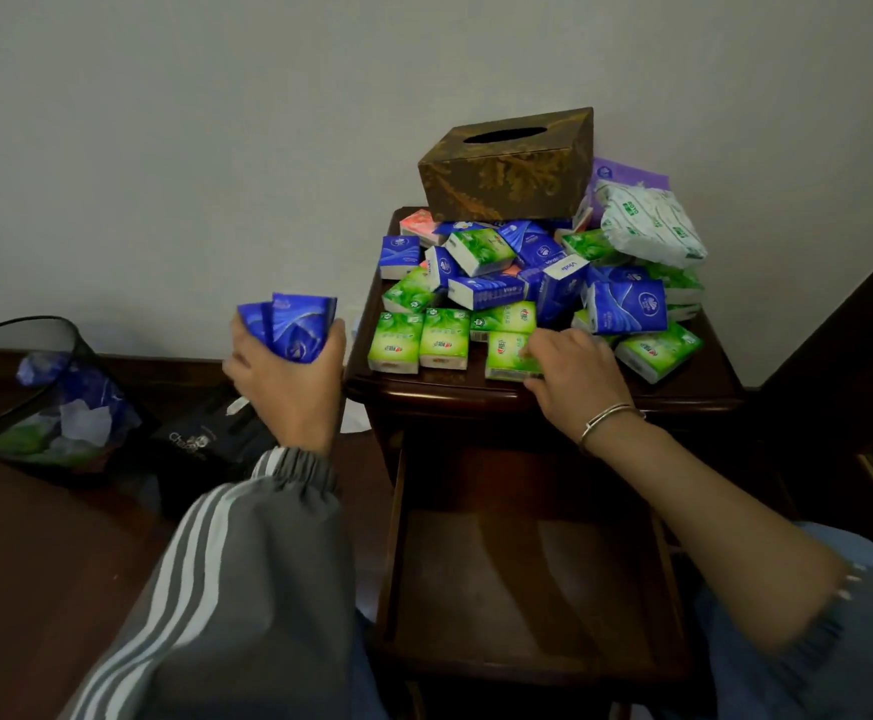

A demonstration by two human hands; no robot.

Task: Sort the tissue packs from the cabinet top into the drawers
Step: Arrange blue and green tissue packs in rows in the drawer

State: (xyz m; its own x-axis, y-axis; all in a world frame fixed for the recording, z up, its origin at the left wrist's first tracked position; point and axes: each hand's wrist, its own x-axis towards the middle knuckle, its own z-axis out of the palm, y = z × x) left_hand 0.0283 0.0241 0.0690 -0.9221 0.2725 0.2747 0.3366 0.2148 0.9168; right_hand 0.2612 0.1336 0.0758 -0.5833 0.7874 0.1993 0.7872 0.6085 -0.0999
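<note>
Tissue packs [517, 283], blue and green, lie heaped over the dark wooden cabinet top [476, 394], with green ones in a row along its 6 o'clock edge. The right hand [574, 366], a metal bangle [608, 415] on its wrist, reaches onto that edge and curls its fingers over the right end of a green pack [507, 356], the rightmost of the row, which rests flat on the wood. The left hand [283, 371] is held off the cabinet at 9 o'clock, fingers and thumb wrapped tight round blue packs [294, 324]: two, it seems, though they overlap and the count is unsure. At 12 o'clock of the top a brown patterned tissue box [507, 168] sits on the heap, and at 2 o'clock lies a larger white soft pack [647, 226] with green print. Below the top, toward 6 o'clock, a drawer [517, 579] stands pulled out. On the floor far off at 9 o'clock stands a black mesh bin [44, 397] holding crumpled wrappers.
</note>
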